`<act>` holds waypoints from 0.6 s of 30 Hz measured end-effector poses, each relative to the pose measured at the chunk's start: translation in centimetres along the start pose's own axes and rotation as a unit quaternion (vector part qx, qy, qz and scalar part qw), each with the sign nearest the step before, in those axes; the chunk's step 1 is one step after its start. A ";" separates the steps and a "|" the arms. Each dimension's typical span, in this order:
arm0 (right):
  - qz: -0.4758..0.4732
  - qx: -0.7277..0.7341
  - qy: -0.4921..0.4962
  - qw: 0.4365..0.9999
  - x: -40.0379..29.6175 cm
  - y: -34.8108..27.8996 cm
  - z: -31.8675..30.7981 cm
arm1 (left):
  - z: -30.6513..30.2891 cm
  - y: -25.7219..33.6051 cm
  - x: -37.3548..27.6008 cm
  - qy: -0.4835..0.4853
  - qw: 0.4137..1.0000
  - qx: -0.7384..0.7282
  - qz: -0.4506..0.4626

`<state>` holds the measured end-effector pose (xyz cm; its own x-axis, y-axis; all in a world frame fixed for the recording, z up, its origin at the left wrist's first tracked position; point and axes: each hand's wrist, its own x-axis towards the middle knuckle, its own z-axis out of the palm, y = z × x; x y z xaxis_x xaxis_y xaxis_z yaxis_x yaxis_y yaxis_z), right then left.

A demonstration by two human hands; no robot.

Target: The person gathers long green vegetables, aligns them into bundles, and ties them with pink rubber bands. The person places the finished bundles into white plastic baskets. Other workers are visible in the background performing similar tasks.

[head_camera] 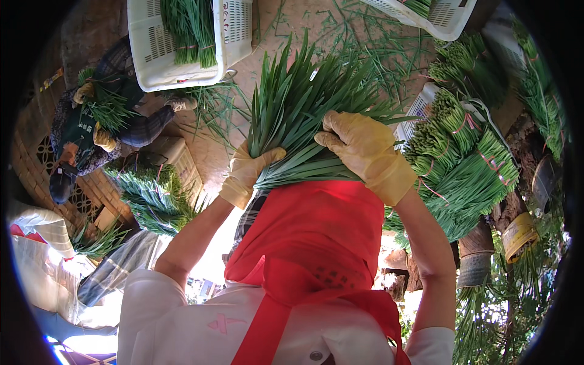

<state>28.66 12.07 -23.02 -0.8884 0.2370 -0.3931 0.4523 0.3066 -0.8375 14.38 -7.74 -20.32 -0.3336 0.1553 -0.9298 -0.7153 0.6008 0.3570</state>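
A thick, loose bunch of flat green leaves [301,105], which look like garlic chives, lies across my lap over the red apron [319,214]. My left hand [248,171], in a yellow glove, grips the bunch at its left side, with the thumb laid over the leaves. On the right side my gloved right hand [365,148] rests over the leaves, thumb and curled fingers close together. Whether leaves are pinched between those fingers is hidden. The leaf tips fan out away from me.
Tied bunches [461,159] fill a white crate [419,109] at right. Another white crate [223,32] with bunches stands ahead left, a third [449,23] ahead right. Loose leaves [383,64] litter the floor. At left a gloved person [91,114] holds leaves near stacked bunches [150,196].
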 end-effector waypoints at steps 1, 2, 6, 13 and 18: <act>-0.018 -0.028 -0.001 0.999 -0.2 -0.1 0.5 | -0.1 0.1 0.0 -0.004 1.000 0.007 -0.002; -0.036 -0.056 -0.001 0.998 -0.7 -0.6 1.0 | -0.1 0.1 0.0 -0.008 1.000 0.015 -0.004; 0.026 -0.103 0.030 0.994 -1.8 1.1 1.4 | 0.0 0.6 -0.5 -0.020 0.999 0.034 0.027; 0.241 -0.064 0.131 0.960 -5.4 8.0 -2.4 | -1.1 0.4 0.1 -0.089 0.993 0.083 0.008; 0.081 0.194 0.336 0.918 -4.2 3.6 -4.5 | -2.0 -0.5 0.9 -0.087 0.987 0.138 0.001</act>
<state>34.39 16.29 -22.64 -0.5044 0.8053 -0.3115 0.3969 -0.1042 -0.9119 13.26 -9.46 -21.16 -0.2066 0.2746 -0.9391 -0.5122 0.7874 0.3429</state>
